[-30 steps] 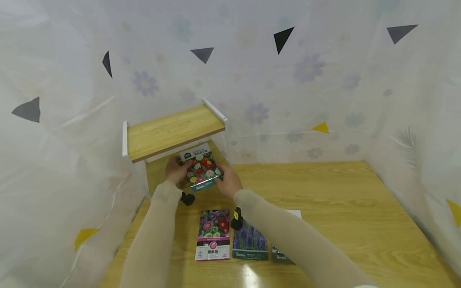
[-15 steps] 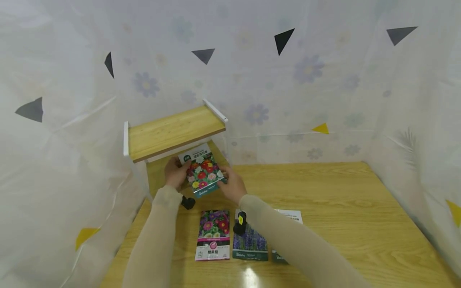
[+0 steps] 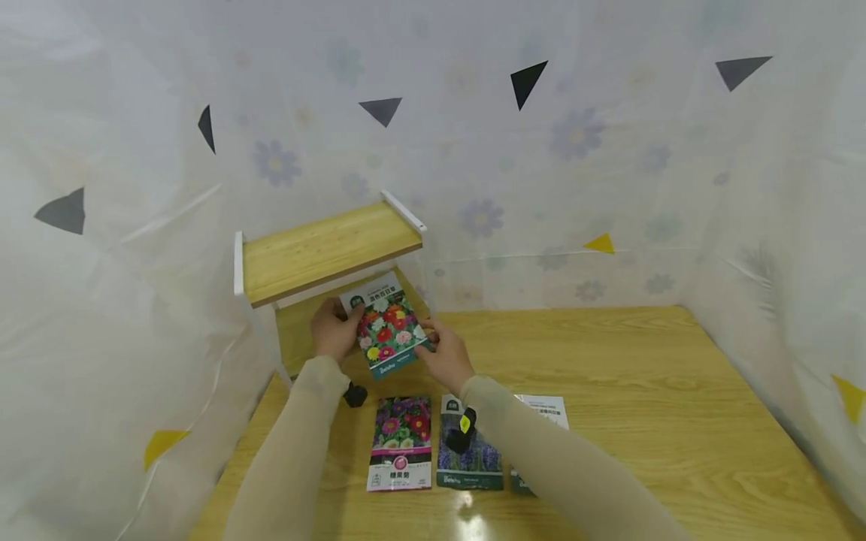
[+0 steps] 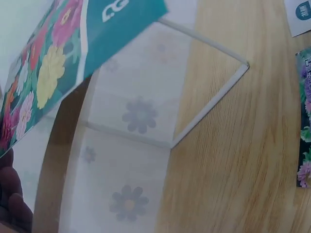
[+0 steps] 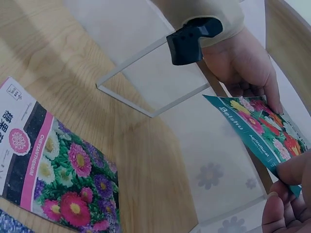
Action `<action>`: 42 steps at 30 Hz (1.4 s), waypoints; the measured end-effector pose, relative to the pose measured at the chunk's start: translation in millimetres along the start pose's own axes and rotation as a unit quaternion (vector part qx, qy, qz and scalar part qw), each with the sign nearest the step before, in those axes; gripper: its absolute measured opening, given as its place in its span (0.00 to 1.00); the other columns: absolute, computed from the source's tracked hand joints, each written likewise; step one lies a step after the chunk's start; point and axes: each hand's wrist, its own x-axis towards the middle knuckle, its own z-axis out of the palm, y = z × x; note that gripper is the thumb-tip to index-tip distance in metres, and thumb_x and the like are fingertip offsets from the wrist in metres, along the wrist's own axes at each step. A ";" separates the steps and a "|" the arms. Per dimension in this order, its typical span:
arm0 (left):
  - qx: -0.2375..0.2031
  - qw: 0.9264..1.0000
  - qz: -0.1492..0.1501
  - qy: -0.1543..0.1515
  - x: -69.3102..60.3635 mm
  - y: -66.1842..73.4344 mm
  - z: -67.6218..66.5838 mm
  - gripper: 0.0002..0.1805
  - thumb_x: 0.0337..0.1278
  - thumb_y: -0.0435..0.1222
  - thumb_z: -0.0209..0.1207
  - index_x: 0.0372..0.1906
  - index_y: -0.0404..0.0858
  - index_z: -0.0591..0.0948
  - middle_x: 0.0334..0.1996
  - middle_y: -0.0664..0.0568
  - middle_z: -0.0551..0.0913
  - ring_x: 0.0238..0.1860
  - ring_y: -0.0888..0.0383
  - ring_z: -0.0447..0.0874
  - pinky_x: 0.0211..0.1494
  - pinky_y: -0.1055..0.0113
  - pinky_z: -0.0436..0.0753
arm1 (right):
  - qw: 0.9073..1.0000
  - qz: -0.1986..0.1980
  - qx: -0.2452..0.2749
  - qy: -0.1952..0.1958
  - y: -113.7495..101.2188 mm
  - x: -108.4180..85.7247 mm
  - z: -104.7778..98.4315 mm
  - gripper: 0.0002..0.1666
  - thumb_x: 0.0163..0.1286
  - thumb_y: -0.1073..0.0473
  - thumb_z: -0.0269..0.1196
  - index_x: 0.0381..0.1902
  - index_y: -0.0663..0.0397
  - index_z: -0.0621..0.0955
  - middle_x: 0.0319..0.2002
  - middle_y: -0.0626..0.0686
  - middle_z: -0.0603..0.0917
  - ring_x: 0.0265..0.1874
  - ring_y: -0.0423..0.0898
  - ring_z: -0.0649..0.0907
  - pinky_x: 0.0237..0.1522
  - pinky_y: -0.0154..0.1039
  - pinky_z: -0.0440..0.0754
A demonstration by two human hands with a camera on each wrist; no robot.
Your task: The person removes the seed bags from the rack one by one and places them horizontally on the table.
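Both hands hold one flower seed packet [image 3: 389, 330], red, white and yellow blooms above a teal strip, tilted in front of the small shelf [image 3: 331, 252]. My left hand [image 3: 334, 330] pinches its left edge, thumb on the front. At the lower right corner, my right hand [image 3: 446, 355] pinches it between thumb and fingers. The right wrist view shows the packet [image 5: 265, 126] stretched between the left hand [image 5: 243, 63] and the right hand [image 5: 289, 199]. In the left wrist view the packet [image 4: 58, 58] covers much of the upper left, with left fingertips [image 4: 12, 187] below.
A pink-banded chrysanthemum packet [image 3: 401, 443], a purple-flowered packet [image 3: 449, 457] and a third packet [image 3: 544, 409] lie in a row on the wooden table [image 3: 649, 391]. The right forearm partly covers the latter two. A patterned sheet [image 3: 480, 150] hangs behind.
The packet has come slightly nearer and lower, away from the shelf. My right hand has shifted right and down with its corner, uncovering more of the packets below.
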 end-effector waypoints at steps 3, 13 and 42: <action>-0.001 1.000 0.025 0.004 -5.7 4.8 3.1 0.19 0.60 0.51 0.60 0.41 0.38 0.78 0.29 0.47 0.79 0.25 0.53 0.76 0.25 0.62 0.76 | 1.000 -0.003 0.004 0.006 3.5 -3.8 -5.6 0.26 0.67 0.61 0.62 0.63 0.48 0.74 0.40 0.52 0.77 0.30 0.44 0.72 0.32 0.38 0.72; -0.047 0.996 0.076 0.004 -27.4 24.6 19.2 0.17 0.59 0.42 0.64 0.43 0.32 0.80 0.26 0.46 0.80 0.22 0.56 0.76 0.22 0.67 0.75 | 1.000 -0.024 -0.008 -0.001 15.2 -25.5 -37.3 0.26 0.66 0.59 0.64 0.62 0.47 0.75 0.36 0.49 0.79 0.28 0.44 0.72 0.31 0.39 0.72; -0.138 0.968 0.123 -0.168 -102.0 83.8 80.6 0.19 0.65 0.31 0.57 0.59 0.30 0.75 0.36 0.45 0.76 0.26 0.55 0.80 0.27 0.67 0.82 | 0.998 -0.006 -0.021 -0.053 52.2 -79.6 -153.1 0.20 0.69 0.54 0.62 0.55 0.56 0.76 0.38 0.54 0.79 0.35 0.49 0.80 0.36 0.41 0.81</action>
